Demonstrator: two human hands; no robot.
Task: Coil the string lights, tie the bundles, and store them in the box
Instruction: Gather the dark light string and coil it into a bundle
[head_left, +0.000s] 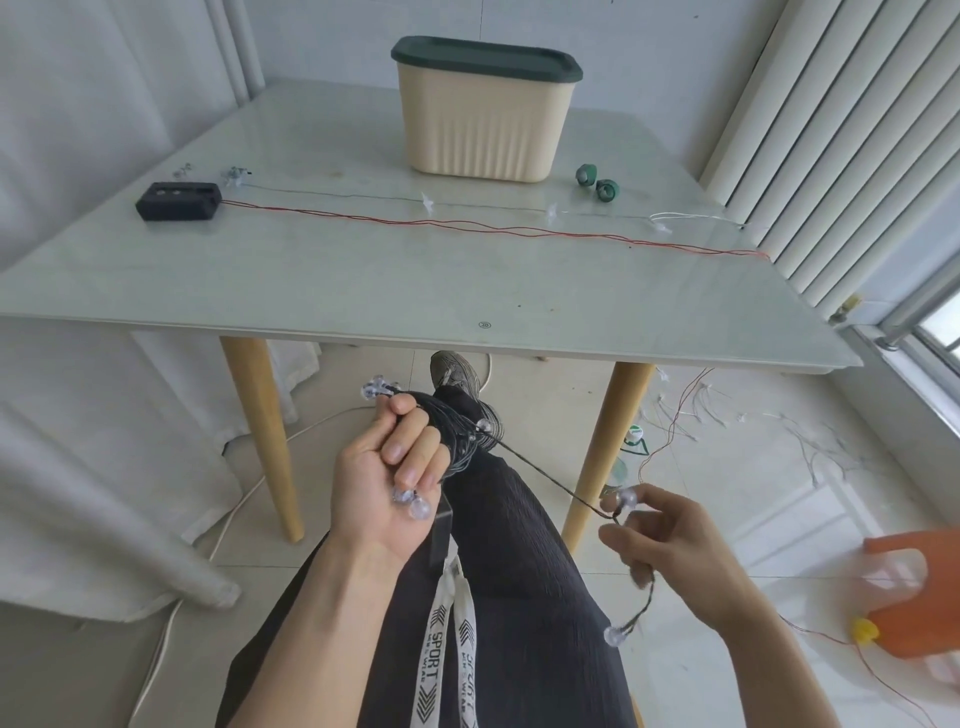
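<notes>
At nine o'clock on the table lies a black battery pack, its red wire and a clear strand stretched uncoiled toward three o'clock. Below the table's near edge, the left hand is curled tight around a dark coil of string lights, bulbs poking out by the fingers. From the coil a taut cord runs to four o'clock, where the right hand pinches it near a bulb, a short tail dangling. At twelve o'clock the box stands with its lid on; two green tie rolls sit beside it. Judging by this, the first coil looks nearly wound; tying, boxing and the other strands remain.
</notes>
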